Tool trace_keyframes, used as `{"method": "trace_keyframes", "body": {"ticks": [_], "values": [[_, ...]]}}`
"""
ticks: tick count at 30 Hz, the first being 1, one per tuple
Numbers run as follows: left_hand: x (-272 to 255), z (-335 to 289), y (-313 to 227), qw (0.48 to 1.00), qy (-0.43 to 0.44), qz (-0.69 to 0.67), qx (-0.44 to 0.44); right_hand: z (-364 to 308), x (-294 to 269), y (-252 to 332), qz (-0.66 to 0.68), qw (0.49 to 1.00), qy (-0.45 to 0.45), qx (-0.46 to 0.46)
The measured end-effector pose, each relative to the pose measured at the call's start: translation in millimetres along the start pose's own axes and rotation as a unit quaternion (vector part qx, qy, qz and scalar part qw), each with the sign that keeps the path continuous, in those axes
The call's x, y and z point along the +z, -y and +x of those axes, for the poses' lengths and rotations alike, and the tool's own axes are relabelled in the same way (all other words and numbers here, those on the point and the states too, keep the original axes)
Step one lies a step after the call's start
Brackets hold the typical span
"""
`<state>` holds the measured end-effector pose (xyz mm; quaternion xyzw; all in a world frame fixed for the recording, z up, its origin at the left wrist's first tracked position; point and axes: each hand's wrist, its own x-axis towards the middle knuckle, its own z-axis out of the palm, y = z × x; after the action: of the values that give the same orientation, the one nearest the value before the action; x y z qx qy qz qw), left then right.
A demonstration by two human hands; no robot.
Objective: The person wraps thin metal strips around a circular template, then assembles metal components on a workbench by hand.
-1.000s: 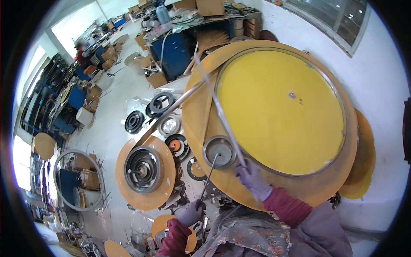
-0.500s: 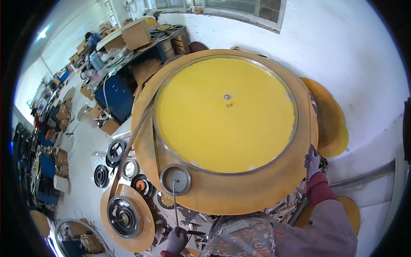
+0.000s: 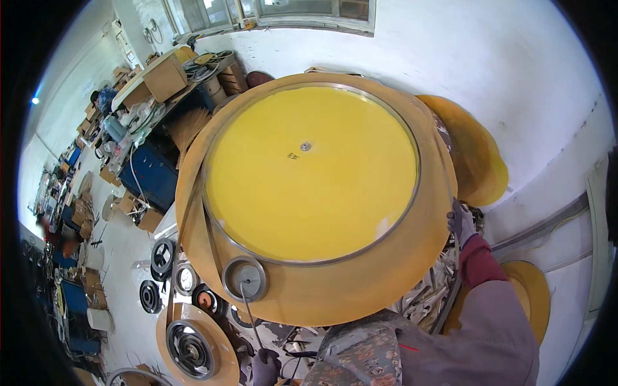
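Item, large round disc (image 3: 309, 186): yellow face inside a thin metal ring, set on a wider brown wooden rim, filling the middle of my view and leaning toward the white wall (image 3: 515, 77). Change noted: a second ago my right hand (image 3: 461, 222) was low at the near edge by the small grey round fitting (image 3: 244, 278); now it sits far out on the disc's right edge, gloved, its grip curled on the metal band (image 3: 444, 167) that runs round the rim. I judge the band is being led farther round the edge. My left hand (image 3: 265, 367), also gloved, is down at the bottom of the view, its grip closed on a thin wire (image 3: 251, 318) that rises to the grey fitting; it has stayed low throughout. Item, second brown disc (image 3: 473, 151): behind the right edge, partly covered. Item, spools and reels (image 3: 187, 344): on the floor (image 3: 122, 257) to the left. Item, cluttered desk (image 3: 151, 80) with boxes: upper left, too small to list. Hidden: the fingertips of the right hand behind the rim; whatever carries the big disc; the scraps under its right side are a jumble I cannot sort.
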<state>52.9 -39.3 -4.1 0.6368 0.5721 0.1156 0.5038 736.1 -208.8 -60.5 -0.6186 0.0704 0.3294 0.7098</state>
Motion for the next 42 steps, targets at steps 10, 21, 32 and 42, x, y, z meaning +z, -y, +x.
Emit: {"method": "trace_keyframes", "body": {"ticks": [10,21,32,42], "values": [[-2,17,61,0.999,-0.012,0.029,0.038,-34,38,-29,0.024,0.999,-0.021,-0.033],[-14,16,39,0.998,-0.012,0.058,-0.004,-76,62,-58,0.109,0.994,0.008,-0.022],[-8,10,7,0.993,-0.002,-0.035,-0.116,-15,58,-46,-0.559,0.765,-0.156,-0.279],[-4,15,3,0.993,0.0,-0.084,-0.081,-5,56,-44,-0.459,0.799,-0.09,-0.378]]}}
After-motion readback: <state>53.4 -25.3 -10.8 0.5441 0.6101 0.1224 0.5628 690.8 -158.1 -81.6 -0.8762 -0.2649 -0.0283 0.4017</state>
